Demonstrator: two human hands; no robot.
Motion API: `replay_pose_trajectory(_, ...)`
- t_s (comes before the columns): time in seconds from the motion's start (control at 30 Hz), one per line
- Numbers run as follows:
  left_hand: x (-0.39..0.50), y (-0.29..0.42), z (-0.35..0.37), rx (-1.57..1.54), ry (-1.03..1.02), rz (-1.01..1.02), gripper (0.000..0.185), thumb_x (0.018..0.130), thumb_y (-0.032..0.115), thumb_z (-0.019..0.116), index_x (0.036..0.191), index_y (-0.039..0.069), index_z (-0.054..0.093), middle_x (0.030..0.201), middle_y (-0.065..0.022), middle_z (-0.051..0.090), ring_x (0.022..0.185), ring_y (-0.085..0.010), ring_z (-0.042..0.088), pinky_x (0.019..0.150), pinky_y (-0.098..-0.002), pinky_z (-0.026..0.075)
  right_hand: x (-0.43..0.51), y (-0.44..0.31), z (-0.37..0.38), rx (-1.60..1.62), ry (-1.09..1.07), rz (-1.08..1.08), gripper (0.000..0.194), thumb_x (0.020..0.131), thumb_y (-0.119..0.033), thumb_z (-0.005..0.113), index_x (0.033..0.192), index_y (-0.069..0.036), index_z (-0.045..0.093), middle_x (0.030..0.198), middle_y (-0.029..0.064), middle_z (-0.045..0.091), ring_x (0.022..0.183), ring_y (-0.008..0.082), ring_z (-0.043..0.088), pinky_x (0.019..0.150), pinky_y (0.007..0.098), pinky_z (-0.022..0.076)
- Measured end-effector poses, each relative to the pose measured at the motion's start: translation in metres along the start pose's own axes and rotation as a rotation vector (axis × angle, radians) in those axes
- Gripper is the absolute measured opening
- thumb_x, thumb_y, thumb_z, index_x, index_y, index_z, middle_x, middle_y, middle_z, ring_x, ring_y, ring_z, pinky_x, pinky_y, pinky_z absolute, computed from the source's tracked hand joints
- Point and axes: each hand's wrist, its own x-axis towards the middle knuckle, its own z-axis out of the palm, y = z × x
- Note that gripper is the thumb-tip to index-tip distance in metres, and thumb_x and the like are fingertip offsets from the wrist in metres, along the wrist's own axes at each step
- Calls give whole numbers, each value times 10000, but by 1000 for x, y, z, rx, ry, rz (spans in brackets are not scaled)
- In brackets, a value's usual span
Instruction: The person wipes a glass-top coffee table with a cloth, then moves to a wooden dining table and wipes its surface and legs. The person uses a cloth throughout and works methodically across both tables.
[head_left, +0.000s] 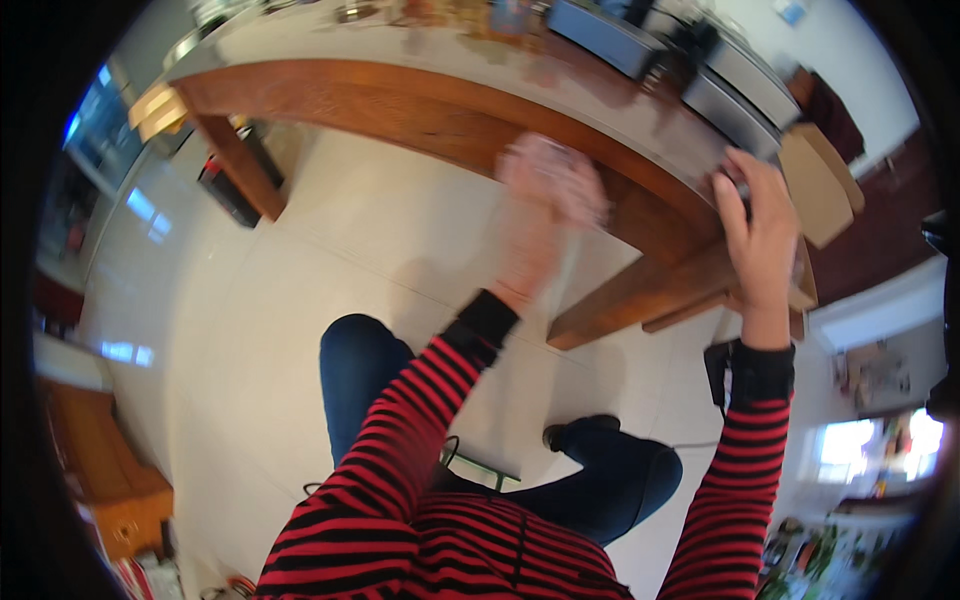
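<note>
My left hand (551, 180) reaches out in front of the long wooden table's apron (420, 112). It is strongly blurred. A pale pinkish, shiny patch shows about its fingers, but whether that is a held thing cannot be told. By the table's right end is my right hand (757, 217), raised, with thumb and forefinger curved towards the tabletop edge. Something dark shows between thumb and fingers; whether it is gripped is unclear. Just beyond this hand stands an open cardboard box (817, 184). Both wrists wear black bands over red-and-black striped sleeves.
A silver box-shaped appliance (731, 112) and a blue-grey box-shaped thing (604, 34) stand on the tabletop. One wooden table leg (600, 304) slants near my knees; another leg (244, 169) is at the left, beside a dark box (229, 191). Below lies pale tiled floor (247, 315).
</note>
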Motion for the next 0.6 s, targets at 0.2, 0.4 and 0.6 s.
replay_pose_trajectory(0.2, 40, -57, -66, -227, 213, -263, 442, 948, 34, 479, 1376, -68, 444, 1392, -315, 469, 1325, -436, 436, 1161, -510, 304, -1, 4, 2, -53, 49, -58, 274, 919, -253, 718, 1113, -60, 702, 933, 80, 709, 894, 279, 660, 784, 382, 543)
replay_pose_trajectory(0.4, 18, 22, 11, -20, 315, 50, 461, 969, 60, 523, 1412, -45, 450, 1635, -331, 223, 1541, -517, 144, 1254, -572, 122, -1, 2, 4, -43, 82, -42, 273, 923, -286, 711, 1097, -76, 705, 919, 54, 709, 878, 264, 661, 766, 377, 546)
replay_pose_trajectory(0.6, -24, 115, 79, -140, 92, 62, 417, 910, 34, 641, 1323, 85, 615, 1613, -214, 346, 1517, -487, 258, 1227, -569, 255, -3, 7, 5, -33, 72, -30, 288, 927, -312, 706, 1104, -85, 700, 945, 58, 710, 897, 272, 661, 766, 379, 545)
